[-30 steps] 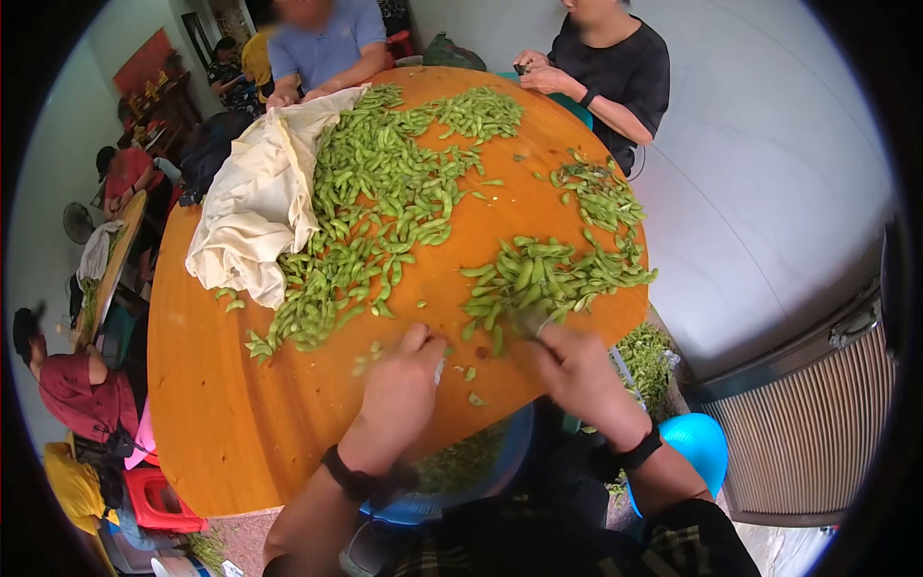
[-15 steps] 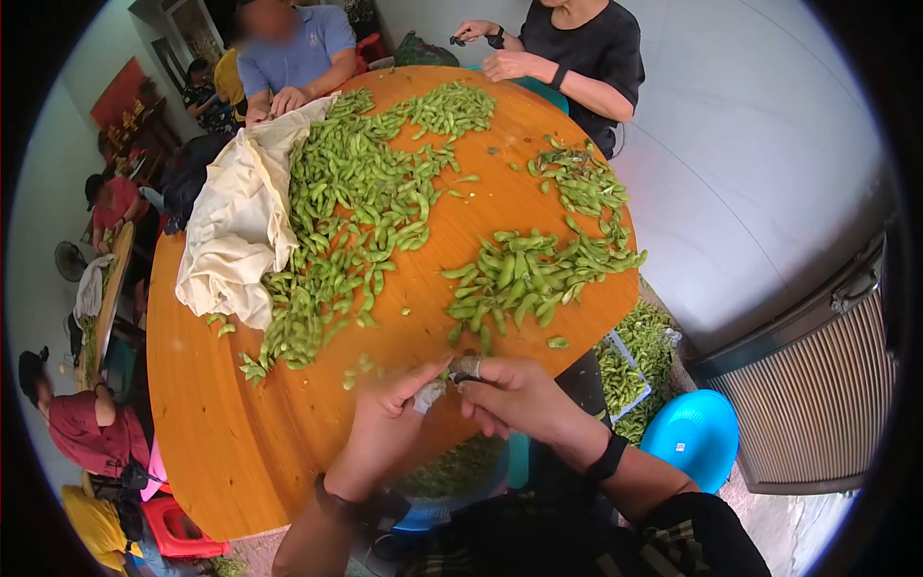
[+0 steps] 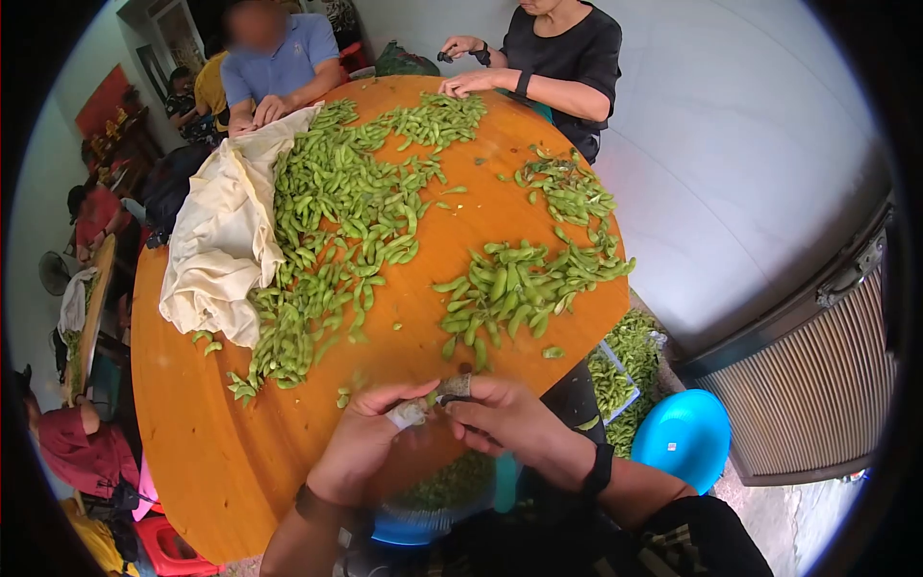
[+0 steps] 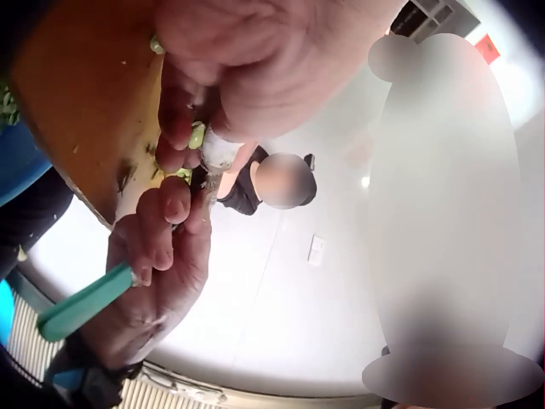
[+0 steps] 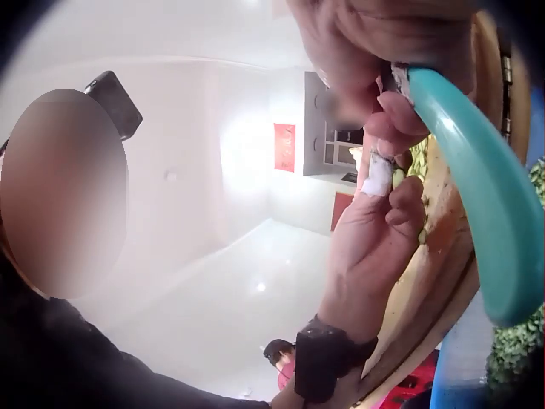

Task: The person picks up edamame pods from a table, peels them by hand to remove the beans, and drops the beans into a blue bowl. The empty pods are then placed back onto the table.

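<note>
Both hands meet over the near edge of the wooden table [image 3: 240, 500]. My left hand [image 3: 361, 433], with a white wrap [image 3: 409, 413] on its thumb, pinches a green soybean pod [image 4: 197, 136] that its fingers partly cover. The fingertips of my right hand [image 3: 519, 418] are right at this pod. Gripped in that hand is a teal-handled tool [image 5: 464, 179], its handle sticking out past the palm and its working end hidden among the fingers. Closest on the table is a pile of green soybean pods [image 3: 514, 288]; a larger heap [image 3: 336, 212] spreads beyond it.
Below the table edge stands a blue basin [image 3: 409, 531] with green pieces in it. Cream cloth [image 3: 216, 231] lies beside the large heap. To the right on the floor are a crate of pods [image 3: 611, 385] and a bright blue basin [image 3: 685, 438]. Two people sit across the table.
My right hand has come from the near pile to meet my left hand at the table edge. Across the table, the person in black has reached down to the pods.
</note>
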`<state>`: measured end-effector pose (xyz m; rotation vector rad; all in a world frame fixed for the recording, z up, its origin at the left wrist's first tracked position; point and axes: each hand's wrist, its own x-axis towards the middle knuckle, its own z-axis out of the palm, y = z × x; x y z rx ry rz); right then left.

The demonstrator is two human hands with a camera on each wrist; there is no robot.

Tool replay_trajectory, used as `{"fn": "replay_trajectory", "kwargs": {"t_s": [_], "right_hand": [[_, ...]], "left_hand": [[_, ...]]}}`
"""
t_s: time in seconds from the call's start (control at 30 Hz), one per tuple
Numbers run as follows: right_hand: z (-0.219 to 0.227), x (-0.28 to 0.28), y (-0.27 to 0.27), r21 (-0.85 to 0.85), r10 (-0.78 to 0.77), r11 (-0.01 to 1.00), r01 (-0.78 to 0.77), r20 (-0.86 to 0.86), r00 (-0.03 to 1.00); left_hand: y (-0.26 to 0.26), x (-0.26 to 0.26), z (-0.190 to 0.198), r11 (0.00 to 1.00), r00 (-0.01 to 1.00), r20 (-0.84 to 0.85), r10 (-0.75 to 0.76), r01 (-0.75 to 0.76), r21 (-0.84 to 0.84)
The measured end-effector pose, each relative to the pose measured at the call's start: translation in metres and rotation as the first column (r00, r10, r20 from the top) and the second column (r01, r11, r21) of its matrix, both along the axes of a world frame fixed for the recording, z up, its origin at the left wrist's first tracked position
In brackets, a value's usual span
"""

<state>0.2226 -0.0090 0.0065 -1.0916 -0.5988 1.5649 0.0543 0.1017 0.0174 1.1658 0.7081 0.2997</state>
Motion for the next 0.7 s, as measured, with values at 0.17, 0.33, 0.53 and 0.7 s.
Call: {"fn": "replay_trajectory", "kwargs": {"t_s": [0.17,0.33,0.53,0.7], "right_hand": [[0.006,-0.002,0.005,-0.037,0.012,0.999,-0.016,-0.101,0.995],[0.007,0.001,0.011,-0.076,0.031,0.996,-0.05,-0.225,0.974],[0.018,-0.005,0.014,-0.009,-0.061,0.998,0.064,0.213,0.975],[0.024,-0.005,0.01,-0.014,-0.015,1.0,0.018,0.154,0.988]], "left_hand": [[0.009,-0.011,-0.012,0.983,0.991,0.131,-0.015,0.038,-0.179],[0.012,-0.014,-0.019,0.964,0.979,0.205,-0.018,0.072,-0.257],[-0.007,0.002,-0.016,0.61,0.99,-0.103,0.1,0.021,0.792],[-0.01,0.002,-0.007,0.326,0.991,-0.102,0.088,0.068,0.943]]}}
